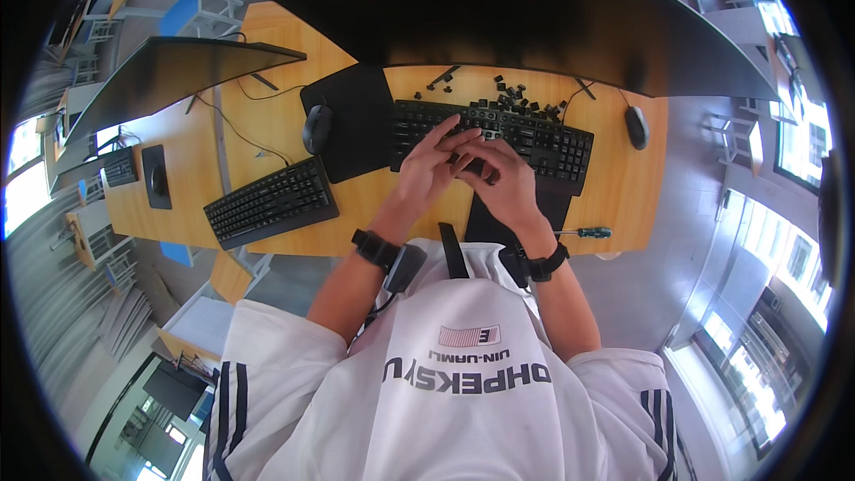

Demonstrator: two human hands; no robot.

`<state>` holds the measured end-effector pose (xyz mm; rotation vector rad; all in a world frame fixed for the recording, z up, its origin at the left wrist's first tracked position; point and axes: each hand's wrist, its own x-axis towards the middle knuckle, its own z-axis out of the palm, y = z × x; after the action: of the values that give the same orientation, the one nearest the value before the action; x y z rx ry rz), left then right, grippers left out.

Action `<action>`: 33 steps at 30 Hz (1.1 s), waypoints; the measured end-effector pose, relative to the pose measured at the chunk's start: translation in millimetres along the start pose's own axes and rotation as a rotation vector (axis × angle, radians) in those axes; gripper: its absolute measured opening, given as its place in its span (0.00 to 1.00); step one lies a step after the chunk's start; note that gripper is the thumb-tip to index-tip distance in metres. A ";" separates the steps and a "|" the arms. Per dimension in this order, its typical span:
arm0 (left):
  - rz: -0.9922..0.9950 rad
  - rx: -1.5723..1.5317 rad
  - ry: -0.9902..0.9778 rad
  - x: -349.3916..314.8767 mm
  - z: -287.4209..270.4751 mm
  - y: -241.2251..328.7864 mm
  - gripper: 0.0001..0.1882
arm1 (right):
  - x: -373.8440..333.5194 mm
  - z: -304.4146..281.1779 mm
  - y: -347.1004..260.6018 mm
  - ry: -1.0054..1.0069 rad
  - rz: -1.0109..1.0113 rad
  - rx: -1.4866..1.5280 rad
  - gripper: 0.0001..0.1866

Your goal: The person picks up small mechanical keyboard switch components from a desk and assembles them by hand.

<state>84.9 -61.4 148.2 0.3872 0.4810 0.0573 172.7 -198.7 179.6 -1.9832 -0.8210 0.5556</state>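
A black keyboard (557,153) lies on the wooden desk, and part of its upper rows shows bare where keycaps are off. Loose black keycaps (527,105) are heaped along its far edge, with a few more scattered to the left. Above the keyboard's middle, my left hand (429,165) and my right hand (503,180) meet at the fingertips. My right fingers are curled in a pinch. The left thumb and fingers press toward them, one finger reaching out over the keys. Whatever small dark thing sits between the fingertips is mostly hidden.
A large monitor (525,18) stands behind the keyboard, a second monitor (178,80) to the left. Mice lie on both sides, the left mouse (317,129) on a black mat (356,138). Another keyboard (272,205) sits at left. A screwdriver (590,232) lies near the front right edge.
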 end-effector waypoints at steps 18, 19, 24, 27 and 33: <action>0.258 1.059 0.312 -37.9 -15.0 12.2 0.06 | -7.4 42.6 -3.0 0.066 0.168 0.129 0.10; 0.269 1.064 0.316 -33.3 -18.5 12.4 0.05 | -5.4 45.6 4.4 0.060 0.173 0.129 0.10; 0.292 1.166 0.280 0.1 -45.0 8.2 0.05 | 7.8 65.2 54.3 0.061 0.430 0.506 0.09; 0.194 1.153 0.308 26.9 -55.7 6.8 0.05 | 26.5 74.6 78.3 0.094 0.415 0.282 0.08; 0.488 1.486 0.343 78.1 -94.6 -11.6 0.06 | 59.7 81.6 102.6 0.084 0.345 0.027 0.06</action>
<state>110.1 -27.8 32.3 1.9748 0.6994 0.2421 193.7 -148.1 46.4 -2.1208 -0.4180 0.6709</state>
